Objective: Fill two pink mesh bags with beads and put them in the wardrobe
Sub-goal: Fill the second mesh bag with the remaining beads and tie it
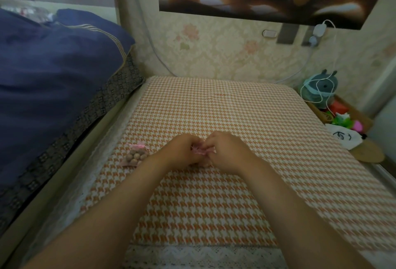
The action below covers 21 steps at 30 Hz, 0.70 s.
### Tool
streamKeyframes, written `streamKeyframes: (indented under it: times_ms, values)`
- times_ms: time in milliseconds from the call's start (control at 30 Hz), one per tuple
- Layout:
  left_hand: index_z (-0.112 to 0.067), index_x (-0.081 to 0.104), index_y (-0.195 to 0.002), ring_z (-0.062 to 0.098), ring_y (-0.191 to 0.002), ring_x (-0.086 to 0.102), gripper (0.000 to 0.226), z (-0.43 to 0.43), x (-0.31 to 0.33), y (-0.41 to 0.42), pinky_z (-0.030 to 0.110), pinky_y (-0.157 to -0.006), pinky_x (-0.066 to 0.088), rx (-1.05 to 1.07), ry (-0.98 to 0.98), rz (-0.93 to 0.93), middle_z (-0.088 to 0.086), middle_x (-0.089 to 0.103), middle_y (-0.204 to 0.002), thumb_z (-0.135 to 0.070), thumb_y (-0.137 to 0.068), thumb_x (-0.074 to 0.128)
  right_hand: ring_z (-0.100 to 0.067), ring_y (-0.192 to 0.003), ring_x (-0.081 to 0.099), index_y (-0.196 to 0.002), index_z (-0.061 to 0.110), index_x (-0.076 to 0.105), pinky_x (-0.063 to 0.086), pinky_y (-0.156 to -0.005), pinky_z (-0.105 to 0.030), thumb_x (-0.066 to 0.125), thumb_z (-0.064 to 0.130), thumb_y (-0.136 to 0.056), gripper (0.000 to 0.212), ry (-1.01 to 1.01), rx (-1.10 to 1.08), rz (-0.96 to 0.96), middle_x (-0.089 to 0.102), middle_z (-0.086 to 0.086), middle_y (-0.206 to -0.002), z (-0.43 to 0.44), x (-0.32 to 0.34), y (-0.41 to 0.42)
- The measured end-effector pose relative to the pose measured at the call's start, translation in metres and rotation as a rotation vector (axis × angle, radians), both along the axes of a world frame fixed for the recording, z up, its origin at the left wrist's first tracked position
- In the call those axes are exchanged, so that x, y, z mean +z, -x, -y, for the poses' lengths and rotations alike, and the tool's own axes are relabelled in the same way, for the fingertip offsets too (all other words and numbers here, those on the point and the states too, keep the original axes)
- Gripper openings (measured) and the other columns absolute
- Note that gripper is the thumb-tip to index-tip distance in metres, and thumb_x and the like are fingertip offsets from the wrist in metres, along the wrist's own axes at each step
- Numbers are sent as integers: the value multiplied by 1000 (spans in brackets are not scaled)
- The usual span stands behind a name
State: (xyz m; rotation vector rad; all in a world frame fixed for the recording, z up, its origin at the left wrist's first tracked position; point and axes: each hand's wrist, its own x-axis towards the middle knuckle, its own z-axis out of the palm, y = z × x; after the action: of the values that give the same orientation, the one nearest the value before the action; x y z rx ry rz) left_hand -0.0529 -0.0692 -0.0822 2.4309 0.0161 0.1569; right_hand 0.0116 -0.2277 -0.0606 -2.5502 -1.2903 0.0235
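Note:
One pink mesh bag (135, 155) lies on the orange-and-white checked table cover (225, 108), left of my hands; it is full of brown beads and its neck is gathered with a pink ribbon. A second pink mesh bag (201, 150) sits between my two hands at the middle of the table. My left hand (182, 149) pinches its left side and my right hand (225, 150) pinches its right side, fingers curled. Most of this bag is hidden by my fingers; a few beads show under my right hand.
A bed with a dark blue quilt (53, 65) runs along the left edge of the table. At the right stands a box with a plush toy (321, 88), white cable, colourful items and a white pouch (342, 138). A papered wall is behind.

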Motion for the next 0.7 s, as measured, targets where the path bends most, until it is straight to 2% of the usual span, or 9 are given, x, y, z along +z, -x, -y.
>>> streamKeyframes:
  times_ms: [67, 167, 300, 367, 433, 500, 567, 633, 700]
  values:
    - [-31, 68, -78, -12, -55, 52, 13, 1, 0, 1, 8, -54, 36, -9, 34, 1, -16, 59, -62, -28, -77, 80, -20, -106, 61, -110, 36, 75, 51, -88, -39, 56, 25, -92, 29, -45, -24, 16, 65, 5, -115, 1, -1, -1]
    - [-25, 74, -80, -16, -53, 51, 5, 1, -1, 2, 7, -53, 35, 31, 49, 19, -19, 57, -56, -25, -80, 78, -13, -105, 59, -104, 33, 76, 49, -88, -33, 57, 25, -92, 24, -124, -70, 36, 64, 9, -111, 2, -2, -3]
    - [-33, 62, -54, -5, -44, 46, 29, -1, -2, -1, 13, -48, 32, 102, 71, 6, -17, 53, -43, -33, -78, 79, -17, -105, 59, -105, 35, 75, 51, -89, -39, 53, 25, -93, 28, -97, -25, -33, 63, 7, -112, 3, -4, -4]
    - [-33, 67, -60, -6, -48, 46, 21, -1, -1, 0, 12, -51, 34, 82, 101, 1, -15, 55, -48, -37, -76, 80, -20, -106, 60, -112, 37, 74, 52, -88, -39, 53, 29, -96, 28, -47, 2, -41, 64, 3, -116, 2, -6, -3]
    - [-26, 76, -78, -6, -56, 50, 10, -1, 1, 1, 11, -55, 38, 51, 117, -7, -11, 64, -62, -35, -76, 80, -23, -105, 62, -115, 39, 73, 53, -87, -40, 57, 36, -95, 26, -1, 14, -21, 65, 2, -116, -1, -8, -3]
    - [-21, 77, -88, 1, -63, 54, 14, -3, 1, 2, 14, -58, 41, 44, 84, -6, -3, 70, -72, -31, -78, 79, -24, -102, 63, -115, 41, 72, 54, -85, -42, 58, 39, -94, 25, -21, 7, -69, 66, 2, -113, -2, -9, -2]
    - [-22, 76, -81, 1, -60, 54, 10, -5, 2, 3, 17, -57, 40, 78, 62, -3, -1, 70, -69, -31, -78, 79, -21, -99, 63, -113, 38, 73, 54, -84, -41, 57, 35, -95, 24, -91, -10, -83, 66, 3, -110, -2, -9, -2]
    - [-24, 71, -66, -5, -49, 51, 16, -6, 2, 2, 12, -51, 36, 129, 65, -7, -7, 64, -55, -32, -77, 80, -14, -95, 61, -112, 34, 70, 53, -85, -38, 60, 28, -93, 22, -182, -66, -64, 66, 9, -111, 1, -7, -4]
    - [-22, 75, -70, -9, -45, 50, 12, -5, 1, 2, 8, -48, 35, 147, 102, -18, -12, 62, -51, -30, -78, 79, -7, -91, 57, -120, 32, 61, 52, -85, -33, 63, 28, -91, 29, -230, -103, -106, 64, 14, -114, 4, -4, -7]
